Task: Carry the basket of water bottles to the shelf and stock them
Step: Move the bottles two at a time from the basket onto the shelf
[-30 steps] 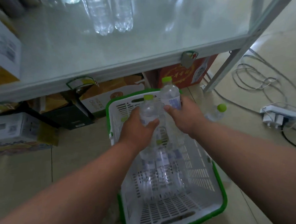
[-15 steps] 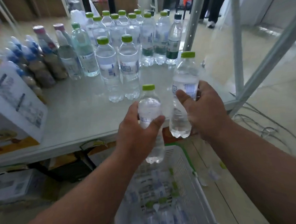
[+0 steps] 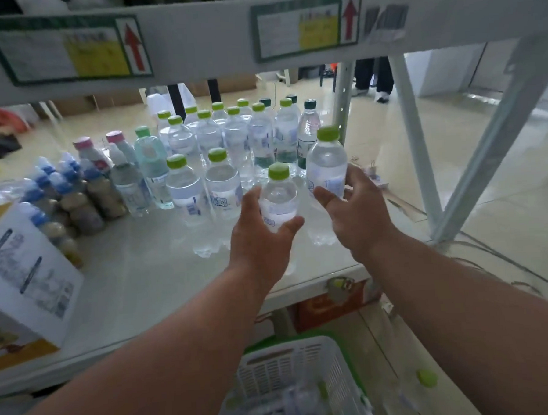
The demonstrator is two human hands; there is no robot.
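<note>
My left hand (image 3: 261, 239) grips a clear water bottle (image 3: 278, 200) with a green cap, held upright over the white shelf (image 3: 136, 278). Just to its right, my right hand (image 3: 355, 215) holds a second green-capped bottle (image 3: 326, 163), a little higher and further back. Both bottles sit in front of rows of stocked water bottles (image 3: 231, 136) at the back of the shelf. Two more green-capped bottles (image 3: 202, 192) stand just left of my left hand. The white basket with a green rim (image 3: 293, 361) is on the floor below, with blurred bottles inside.
Brown drink bottles with blue caps (image 3: 69, 199) and a white carton (image 3: 25, 271) fill the shelf's left side. The upper shelf edge (image 3: 193, 33) with price labels hangs overhead. White shelf posts (image 3: 419, 155) stand at right. A loose bottle (image 3: 424, 380) lies on the floor; a person's legs (image 3: 374, 78) stand beyond.
Both hands have carried their bottles up out of the basket and forward over the shelf, toward the stocked rows. The view has risen from the floor to the shelf.
</note>
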